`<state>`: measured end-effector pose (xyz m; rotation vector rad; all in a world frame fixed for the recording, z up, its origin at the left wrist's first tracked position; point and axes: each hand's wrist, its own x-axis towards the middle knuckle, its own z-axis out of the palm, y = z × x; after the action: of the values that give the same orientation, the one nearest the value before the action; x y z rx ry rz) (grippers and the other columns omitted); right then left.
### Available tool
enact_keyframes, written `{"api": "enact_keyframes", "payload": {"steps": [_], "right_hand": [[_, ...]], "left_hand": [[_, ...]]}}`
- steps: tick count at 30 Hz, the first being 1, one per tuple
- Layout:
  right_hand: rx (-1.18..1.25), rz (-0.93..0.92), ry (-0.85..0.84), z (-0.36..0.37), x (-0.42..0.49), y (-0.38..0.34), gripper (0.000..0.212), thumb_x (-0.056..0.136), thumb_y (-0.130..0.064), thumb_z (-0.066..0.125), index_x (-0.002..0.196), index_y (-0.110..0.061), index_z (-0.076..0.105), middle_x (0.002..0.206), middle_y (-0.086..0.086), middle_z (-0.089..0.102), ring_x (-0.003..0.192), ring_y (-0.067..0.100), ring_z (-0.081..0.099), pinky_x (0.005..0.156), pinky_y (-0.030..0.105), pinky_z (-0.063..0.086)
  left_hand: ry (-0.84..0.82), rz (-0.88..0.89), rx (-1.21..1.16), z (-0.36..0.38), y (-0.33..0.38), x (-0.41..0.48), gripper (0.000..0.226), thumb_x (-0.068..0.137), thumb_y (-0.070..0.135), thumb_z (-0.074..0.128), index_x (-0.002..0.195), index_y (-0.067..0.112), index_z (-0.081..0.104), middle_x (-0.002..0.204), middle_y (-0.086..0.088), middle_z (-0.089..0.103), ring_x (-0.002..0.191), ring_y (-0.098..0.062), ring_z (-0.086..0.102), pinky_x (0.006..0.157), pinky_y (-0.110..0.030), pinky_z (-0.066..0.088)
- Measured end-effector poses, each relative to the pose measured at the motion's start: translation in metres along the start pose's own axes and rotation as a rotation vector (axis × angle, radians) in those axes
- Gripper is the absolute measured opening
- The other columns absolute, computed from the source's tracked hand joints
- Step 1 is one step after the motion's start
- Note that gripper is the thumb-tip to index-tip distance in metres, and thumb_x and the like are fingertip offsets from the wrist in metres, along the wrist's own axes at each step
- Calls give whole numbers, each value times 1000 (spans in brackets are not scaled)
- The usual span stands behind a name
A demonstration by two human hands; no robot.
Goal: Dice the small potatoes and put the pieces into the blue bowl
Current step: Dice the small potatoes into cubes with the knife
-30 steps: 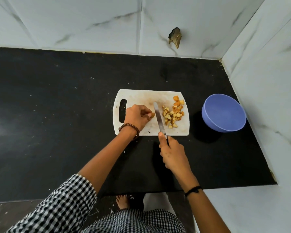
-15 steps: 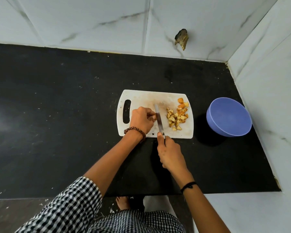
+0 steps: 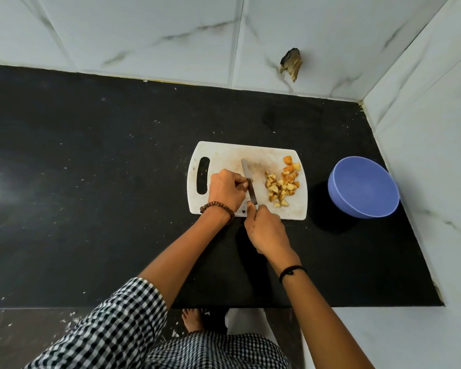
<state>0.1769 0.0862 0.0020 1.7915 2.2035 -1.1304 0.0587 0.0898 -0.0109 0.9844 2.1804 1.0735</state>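
Black stone bench (image 3: 91, 182) across the middle of the frame, backed by white marble-look wall tiles (image 3: 144, 35) along the top and down the right side. Dark chipped patch (image 3: 290, 63) on the back wall, upper right of centre.

Right of centre on the bench: a white cutting board (image 3: 224, 155), stained, with its handle slot (image 3: 202, 175) at the left end. On the right half of the board, a loose heap of diced potato pieces (image 3: 281, 185), yellow flesh and orange-brown skin. Further right, apart from the board and near the side wall, the blue bowl (image 3: 362, 187), resting on the bench.

Left hand (image 3: 225, 190) on the middle of the board, fingers (image 3: 238, 181) curled and pinching a small potato piece (image 3: 250, 180), almost wholly hidden under the fingertips. Just to the right of it, the knife (image 3: 248, 177), blade pointing away toward the back wall and touching the piece. Right hand (image 3: 266, 230) at the near edge of the board, clenched round the knife handle, one finger laid along the spine of the blade.

Brown bead bracelet (image 3: 218, 207) on the left wrist, thin black band (image 3: 290, 271) on the right. Black-and-white checked sleeve (image 3: 117, 315) at lower left; bare foot (image 3: 192, 319) on the floor below the bench edge.
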Motion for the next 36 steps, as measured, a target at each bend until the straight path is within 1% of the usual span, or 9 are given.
{"api": "enact_keyframes", "payload": {"steps": [10, 16, 19, 22, 25, 28, 32, 34, 36], "right_hand": [[-91, 8, -31, -1, -7, 5, 48, 106, -54, 22, 108, -15, 51, 106, 7, 59, 99, 27, 61, 86, 47, 53], [-132, 12, -16, 0, -21, 14, 50, 106, -52, 22, 119, -13, 50, 116, 11, 59, 105, 30, 60, 89, 48, 52], [-134, 14, -13, 1, -30, 23, 47, 107, -51, 22, 115, -13, 50, 114, 10, 58, 106, 30, 59, 86, 44, 49], [-129, 3, -15, 0, -38, 32, 45, 106, -52, 23, 109, -16, 50, 109, 7, 60, 100, 26, 61, 88, 46, 52], [-124, 24, -28, -1, -42, 40, 46, 105, -55, 23, 111, -19, 51, 107, 5, 60, 99, 25, 62, 89, 47, 53], [-90, 28, -20, -4, -46, 47, 47, 104, -57, 24, 109, -21, 54, 103, 3, 61, 97, 23, 63, 89, 47, 54], [30, 4, 37, -8, -50, 56, 48, 103, -59, 27, 103, -23, 57, 97, 3, 62, 90, 19, 63, 81, 41, 54], [69, -2, 66, -9, -49, 58, 48, 102, -60, 27, 102, -23, 57, 99, 5, 63, 91, 20, 64, 83, 42, 55], [81, -22, 73, -9, -48, 58, 49, 102, -60, 28, 103, -21, 58, 99, 6, 64, 89, 20, 64, 79, 40, 55]], "left_hand": [[21, -29, -18, 1, 1, 1, 17, 86, 6, 67, 102, 3, 73, 98, -9, 72, 88, -14, 66, 85, -21, 53], [25, -25, 3, 2, 0, 0, 16, 86, 6, 67, 101, 3, 74, 97, -9, 73, 88, -14, 66, 79, -16, 48], [10, -15, 26, 3, 0, 0, 17, 87, 6, 66, 101, 4, 74, 100, -8, 72, 91, -15, 66, 80, -15, 45], [3, -17, 41, 2, 1, 1, 17, 87, 6, 66, 102, 5, 73, 101, -8, 72, 92, -16, 66, 79, -15, 44], [-13, -16, 54, 1, 1, 2, 17, 86, 7, 67, 101, 5, 74, 100, -8, 72, 92, -16, 66, 80, -17, 48], [-40, -6, 43, -2, 1, 2, 17, 86, 6, 66, 101, 5, 73, 101, -8, 72, 94, -17, 66, 85, -21, 51], [-112, -22, -8, -6, -4, 2, 21, 87, -3, 60, 101, 4, 73, 101, -9, 72, 97, -19, 66, 90, -30, 54], [-156, -78, -80, -7, -7, 1, 24, 86, -4, 58, 103, 5, 72, 103, -10, 71, 93, -19, 68, 82, -31, 58], [-175, -122, -116, -9, -8, 0, 25, 87, -4, 58, 107, 6, 69, 101, -10, 70, 85, -17, 68, 69, -24, 58]]}}
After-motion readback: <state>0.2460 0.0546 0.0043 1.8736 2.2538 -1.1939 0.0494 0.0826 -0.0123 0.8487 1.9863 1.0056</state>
